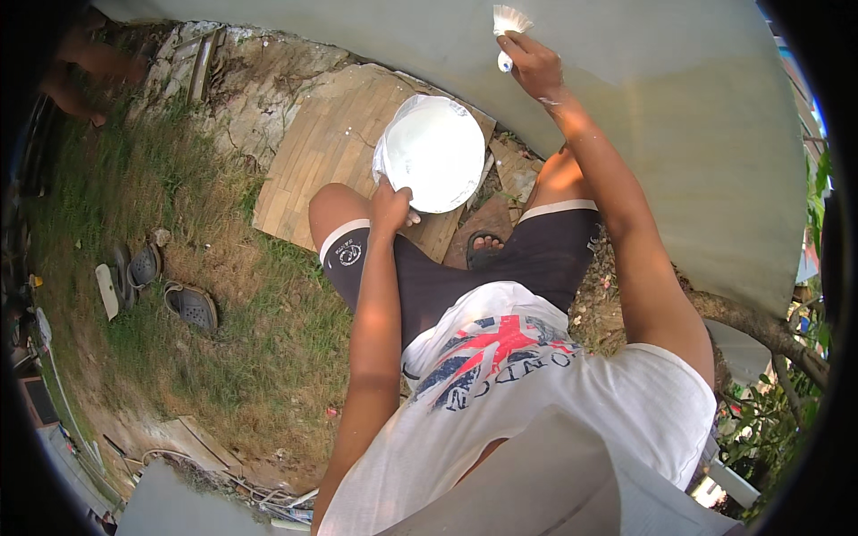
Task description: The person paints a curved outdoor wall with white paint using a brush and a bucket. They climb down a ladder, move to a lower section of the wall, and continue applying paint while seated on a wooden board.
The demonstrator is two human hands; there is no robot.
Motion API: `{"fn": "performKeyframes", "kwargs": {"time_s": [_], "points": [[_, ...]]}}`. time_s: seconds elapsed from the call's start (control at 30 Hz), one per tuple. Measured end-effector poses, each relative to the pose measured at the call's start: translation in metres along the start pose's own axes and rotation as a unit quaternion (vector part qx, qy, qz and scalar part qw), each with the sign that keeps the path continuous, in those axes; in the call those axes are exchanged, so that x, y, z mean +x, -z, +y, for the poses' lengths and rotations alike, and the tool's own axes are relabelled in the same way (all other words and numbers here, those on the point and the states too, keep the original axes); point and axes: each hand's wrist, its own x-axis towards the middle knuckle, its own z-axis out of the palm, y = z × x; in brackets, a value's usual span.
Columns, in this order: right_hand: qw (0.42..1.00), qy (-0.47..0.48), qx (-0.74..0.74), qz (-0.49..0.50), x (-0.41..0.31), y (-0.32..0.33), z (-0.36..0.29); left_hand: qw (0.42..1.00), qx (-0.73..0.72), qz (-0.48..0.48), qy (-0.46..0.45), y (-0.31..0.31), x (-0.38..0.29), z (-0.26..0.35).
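Observation:
In my right hand is a white-coated paintbrush, its bristles fanned against or just beside the grey-green wall; contact cannot be told. A round bucket of white paint, with clear plastic film around its side, stands on wooden planking between my knees and the wall. My left hand grips the near rim of this bucket. White specks of paint show on my right wrist and forearm.
The slatted wooden board lies on the ground by the wall, with rough stone beyond. Grey clogs lie on the grass at left. A tree branch crosses at right. Part of another person shows at the upper left.

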Motion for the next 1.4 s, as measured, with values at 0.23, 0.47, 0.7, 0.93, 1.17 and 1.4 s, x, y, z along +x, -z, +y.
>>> {"fn": "performKeyframes", "kwargs": {"time_s": [0.23, 0.47, 0.7, 0.93, 1.17, 1.4], "points": [[0.996, -0.052, 0.067, -0.041, 0.009, -0.050, -0.012, 1.000, 0.020, 0.005, -0.003, 0.003, -0.007, 0.010], [0.977, 0.039, -0.042, 0.206, 0.085, 0.058, 0.006, 0.998, 0.052, 0.001, -0.019, 0.002, 0.010, -0.012], [0.995, -0.008, 0.012, -0.102, 0.004, -0.092, -0.035, 0.998, 0.058, -0.015, 0.018, 0.002, 0.018, -0.023], [0.996, -0.074, 0.036, 0.015, 0.053, -0.032, -0.004, 0.997, 0.072, 0.004, 0.003, 0.001, 0.022, -0.028], [0.983, 0.012, -0.062, 0.174, 0.089, 0.047, -0.002, 0.997, 0.076, -0.016, 0.001, 0.003, 0.020, -0.024], [0.990, -0.019, 0.001, -0.138, 0.014, -0.092, -0.044, 0.996, 0.079, -0.031, 0.020, 0.007, 0.008, -0.007]]}}
